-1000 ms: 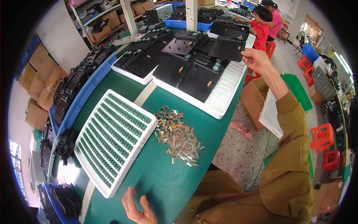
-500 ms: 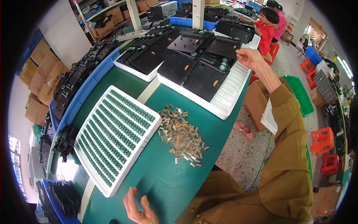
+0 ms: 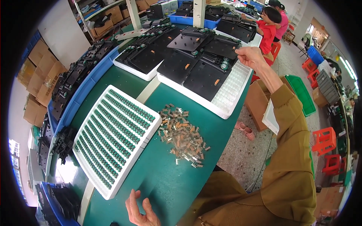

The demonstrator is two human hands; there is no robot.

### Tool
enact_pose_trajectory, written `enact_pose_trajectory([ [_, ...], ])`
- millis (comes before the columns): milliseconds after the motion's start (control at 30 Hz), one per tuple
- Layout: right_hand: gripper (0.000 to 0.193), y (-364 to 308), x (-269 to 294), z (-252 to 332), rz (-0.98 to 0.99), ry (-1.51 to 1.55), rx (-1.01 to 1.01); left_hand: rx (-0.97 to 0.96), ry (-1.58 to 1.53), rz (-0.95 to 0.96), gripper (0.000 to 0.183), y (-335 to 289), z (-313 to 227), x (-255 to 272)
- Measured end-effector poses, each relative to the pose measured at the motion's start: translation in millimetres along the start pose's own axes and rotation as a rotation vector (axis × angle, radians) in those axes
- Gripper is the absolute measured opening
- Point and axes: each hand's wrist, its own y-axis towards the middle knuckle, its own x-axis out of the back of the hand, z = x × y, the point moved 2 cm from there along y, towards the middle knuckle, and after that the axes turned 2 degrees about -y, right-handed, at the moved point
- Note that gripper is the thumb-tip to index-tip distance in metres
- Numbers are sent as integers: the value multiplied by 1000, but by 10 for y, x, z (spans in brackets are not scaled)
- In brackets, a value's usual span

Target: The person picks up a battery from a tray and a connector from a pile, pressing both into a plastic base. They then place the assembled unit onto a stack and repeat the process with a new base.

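My right hand (image 3: 249, 57) reaches out to the far right, thumb and fingers closed on the right edge of a black plastic panel (image 3: 218, 46). That panel lies among other flat black panels (image 3: 205, 77), which carry small orange-brown parts and round green pieces, on a white foam tray (image 3: 196, 98). At the table's near edge my left hand (image 3: 141, 211) is held with its fingers curved and apart, nothing in it. Beyond it stands a white foam tray (image 3: 154, 130) filled with rows of small round green pieces (image 3: 115, 137). Beside this tray lies a loose pile of small metal-and-brown connector-like parts (image 3: 183, 137).
A long blue bin (image 3: 85, 88) of black parts runs along the left. Another white tray (image 3: 145, 75) with black panels stands further back. A pale post (image 3: 199, 15) rises behind the panels. Cardboard boxes (image 3: 258, 105) stand right of the table; two people (image 3: 269, 32) sit at the far right.
The whole view has shifted very slightly. Both hands keep nearly the same place, the right one still at the black panel's edge.
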Motion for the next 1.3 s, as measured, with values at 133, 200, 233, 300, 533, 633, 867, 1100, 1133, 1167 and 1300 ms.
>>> enact_pose_trajectory([
  [133, 17, -56, 28, 7, -40, -22, 61, 9, -7, 5, 43, -13, -53, -35],
  [200, 21, -102, 11, 29, -44, -7, 93, 17, 5, 4, 41, -6, -63, -51],
  [233, 24, -165, -61, 46, -41, 12, 123, 1, -4, 1, 39, -5, -34, -27],
  [300, 29, -268, -222, 26, -10, -28, 197, 21, 24, -33, 37, -11, 20, 37],
  [533, 32, -1409, -798, 224, 584, -232, 378, -205, 41, 186, 43, 131, -12, -175],
  [633, 28, -2196, -1464, 235, 1051, -273, 480, -236, 104, 196, 46, 74, 49, -174],
  [867, 25, -3923, -2976, 124, 1694, -310, 452, -280, 240, 283, 51, -72, 21, -128],
  [1100, 35, -5012, -4385, -134, 1750, -181, 549, -319, 328, 257, 47, -105, -28, -216],
  [1133, 35, -5138, -4559, -176, 1759, -182, 558, -287, 336, 293, 47, -110, -37, -262],
  [1167, 38, -5257, -4730, -204, 1722, -146, 629, -282, 340, 282, 47, -82, -48, -210],
  [1300, 49, -5731, -5206, -307, 1527, -123, 950, -254, 262, 340, 47, -182, 16, -344],
])
